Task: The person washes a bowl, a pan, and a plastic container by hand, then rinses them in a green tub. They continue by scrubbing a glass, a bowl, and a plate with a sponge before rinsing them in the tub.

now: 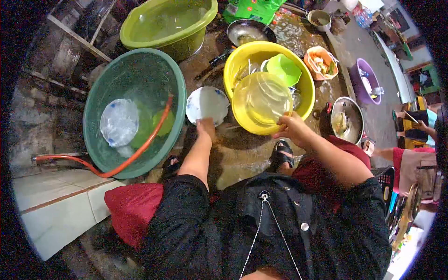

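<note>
**Plate and bowl in hand; the lot divided between two tubs**

Item: plate [206,105], white with blue marks, lying between the dark green tub [158,65] and the yellow tub [249,51]. Your left hand [206,127] is meeting its near edge; whether the fingers are closing on it, you cannot tell from here.

Item: clear bowl [261,100], yellowish, overlapping the near side of the yellow tub. Your right hand [291,126] is pinching its rim, fingers together.

Yellow tub: holding a green bowl [283,70] and assorted smaller pieces.

Dark green tub: holding a white round piece [120,122] and a light green one [161,122], an orange hose [123,165] crossing over.

Outlying: black pan [247,32], peach bowl [319,56] and steel pan [345,119], all sitting outside the tubs.

Progress, judged: partway; two pieces are occupying your hands, others are lying in both tubs. Which are finished is not showing.
</note>
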A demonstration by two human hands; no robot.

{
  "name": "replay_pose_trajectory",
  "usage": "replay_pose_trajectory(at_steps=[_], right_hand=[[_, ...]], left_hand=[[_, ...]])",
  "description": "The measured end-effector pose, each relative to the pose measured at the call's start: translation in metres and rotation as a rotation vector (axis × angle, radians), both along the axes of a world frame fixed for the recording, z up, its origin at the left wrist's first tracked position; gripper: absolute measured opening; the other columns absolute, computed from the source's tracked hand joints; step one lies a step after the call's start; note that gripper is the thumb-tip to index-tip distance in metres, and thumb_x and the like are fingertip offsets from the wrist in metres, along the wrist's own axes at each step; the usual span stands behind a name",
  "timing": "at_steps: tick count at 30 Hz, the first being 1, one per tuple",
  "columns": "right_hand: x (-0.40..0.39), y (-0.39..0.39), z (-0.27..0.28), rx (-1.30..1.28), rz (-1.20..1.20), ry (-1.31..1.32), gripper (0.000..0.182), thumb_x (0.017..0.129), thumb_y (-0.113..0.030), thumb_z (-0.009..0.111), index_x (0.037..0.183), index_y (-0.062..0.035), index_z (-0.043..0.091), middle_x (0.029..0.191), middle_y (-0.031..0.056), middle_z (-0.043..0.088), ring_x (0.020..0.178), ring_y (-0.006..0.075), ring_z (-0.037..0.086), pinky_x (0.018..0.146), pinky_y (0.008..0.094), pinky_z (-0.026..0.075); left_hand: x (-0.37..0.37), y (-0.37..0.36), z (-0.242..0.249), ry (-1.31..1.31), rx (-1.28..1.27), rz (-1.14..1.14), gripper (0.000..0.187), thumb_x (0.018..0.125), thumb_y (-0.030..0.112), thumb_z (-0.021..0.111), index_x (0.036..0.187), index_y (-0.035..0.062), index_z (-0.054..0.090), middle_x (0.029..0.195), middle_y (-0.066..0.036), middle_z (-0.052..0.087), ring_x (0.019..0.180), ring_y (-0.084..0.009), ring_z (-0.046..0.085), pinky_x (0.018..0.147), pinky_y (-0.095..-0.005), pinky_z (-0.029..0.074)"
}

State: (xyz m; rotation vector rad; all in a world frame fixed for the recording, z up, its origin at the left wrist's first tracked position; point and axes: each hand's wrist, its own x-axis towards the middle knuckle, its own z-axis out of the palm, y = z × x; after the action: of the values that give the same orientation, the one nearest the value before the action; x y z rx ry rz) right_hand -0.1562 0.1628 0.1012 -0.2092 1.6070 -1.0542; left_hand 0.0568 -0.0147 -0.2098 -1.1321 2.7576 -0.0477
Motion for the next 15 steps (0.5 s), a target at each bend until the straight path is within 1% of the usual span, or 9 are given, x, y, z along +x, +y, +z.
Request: replay_pose_trajectory(at_steps=[1, 4, 6, 8, 9, 11, 12, 14, 15], right_hand=[[0.004, -0.004, 0.001, -0.005, -0.005, 0.010, 0.040, 0.076, -0.009, 0.049, 0.111, 0.0015, 0.033, 0.093, 0.0145, 0.043, 0.074, 0.0266, 0.055, 0.061, 0.0377, 0.055], [-0.001, -0.013, -0.009, -0.050, 0.048, 0.003, 0.047, 0.076, -0.009, 0.050, 0.117, 0.0003, 0.029, 0.097, 0.0155, 0.043, 0.075, 0.0270, 0.055, 0.061, 0.0365, 0.055], [-0.002, -0.015, -0.013, 0.044, 0.021, 0.027, 0.048, 0.075, -0.008, 0.050, 0.117, 0.0006, 0.030, 0.098, 0.0156, 0.043, 0.074, 0.0269, 0.055, 0.062, 0.0355, 0.055], [0.000, -0.016, -0.006, 0.036, 0.028, 0.034, 0.048, 0.074, -0.007, 0.050, 0.117, 0.0007, 0.031, 0.099, 0.0156, 0.043, 0.075, 0.0268, 0.055, 0.061, 0.0352, 0.054], [0.002, -0.017, -0.004, 0.026, 0.038, 0.041, 0.048, 0.074, -0.006, 0.050, 0.117, 0.0009, 0.031, 0.099, 0.0156, 0.044, 0.076, 0.0266, 0.055, 0.061, 0.0348, 0.054], [-0.003, -0.016, -0.010, 0.024, 0.047, 0.039, 0.047, 0.073, -0.006, 0.050, 0.117, 0.0012, 0.032, 0.099, 0.0152, 0.044, 0.077, 0.0266, 0.054, 0.061, 0.0351, 0.054], [-0.007, -0.016, -0.012, 0.026, 0.057, 0.051, 0.047, 0.073, -0.005, 0.049, 0.116, 0.0016, 0.033, 0.098, 0.0148, 0.044, 0.078, 0.0265, 0.054, 0.061, 0.0354, 0.054], [-0.012, -0.014, -0.015, -0.054, 0.076, 0.028, 0.045, 0.073, -0.005, 0.050, 0.115, 0.0024, 0.035, 0.097, 0.0144, 0.043, 0.079, 0.0272, 0.054, 0.062, 0.0359, 0.054], [-0.013, -0.012, -0.018, -0.050, 0.040, 0.045, 0.044, 0.074, -0.005, 0.049, 0.114, 0.0025, 0.036, 0.098, 0.0147, 0.044, 0.080, 0.0274, 0.054, 0.061, 0.0361, 0.054]], left_hand=[[0.001, 0.006, 0.046, -0.187, 0.108, -0.024, 0.027, 0.080, 0.018, 0.049, 0.100, 0.0067, 0.061, 0.113, -0.010, 0.051, 0.108, -0.0237, 0.047, 0.092, -0.0401, 0.036], [-0.002, -0.009, 0.042, -0.216, 0.191, -0.110, 0.025, 0.078, 0.022, 0.053, 0.098, 0.0108, 0.064, 0.113, -0.008, 0.053, 0.102, -0.0242, 0.051, 0.086, -0.0386, 0.040], [0.000, -0.006, 0.050, -0.224, 0.115, -0.193, 0.025, 0.078, 0.022, 0.053, 0.099, 0.0121, 0.063, 0.108, -0.007, 0.056, 0.098, -0.0232, 0.054, 0.082, -0.0367, 0.043], [-0.008, 0.001, 0.069, -0.200, 0.229, -0.184, 0.023, 0.076, 0.019, 0.053, 0.095, 0.0121, 0.064, 0.100, -0.006, 0.059, 0.098, -0.0214, 0.054, 0.079, -0.0361, 0.043], [-0.013, 0.005, 0.071, -0.209, 0.230, -0.186, 0.023, 0.076, 0.019, 0.053, 0.095, 0.0121, 0.064, 0.100, -0.006, 0.059, 0.098, -0.0214, 0.054, 0.079, -0.0361, 0.043], [-0.019, 0.011, 0.076, -0.183, 0.085, -0.281, 0.021, 0.074, 0.015, 0.053, 0.092, 0.0118, 0.064, 0.098, -0.006, 0.060, 0.093, -0.0205, 0.057, 0.075, -0.0366, 0.044], [-0.021, 0.013, 0.076, -0.192, 0.082, -0.282, 0.021, 0.074, 0.015, 0.053, 0.092, 0.0118, 0.064, 0.098, -0.006, 0.060, 0.093, -0.0205, 0.057, 0.075, -0.0366, 0.044], [-0.024, 0.019, 0.079, 0.126, 0.176, -0.146, 0.020, 0.073, 0.013, 0.052, 0.088, 0.0106, 0.064, 0.098, -0.008, 0.061, 0.089, -0.0218, 0.059, 0.073, -0.0369, 0.044], [-0.023, 0.023, 0.098, 0.347, 0.210, -0.169, 0.010, 0.072, 0.008, 0.051, 0.077, 0.0077, 0.060, 0.082, -0.017, 0.061, 0.075, -0.0330, 0.059, 0.064, -0.0425, 0.047]])
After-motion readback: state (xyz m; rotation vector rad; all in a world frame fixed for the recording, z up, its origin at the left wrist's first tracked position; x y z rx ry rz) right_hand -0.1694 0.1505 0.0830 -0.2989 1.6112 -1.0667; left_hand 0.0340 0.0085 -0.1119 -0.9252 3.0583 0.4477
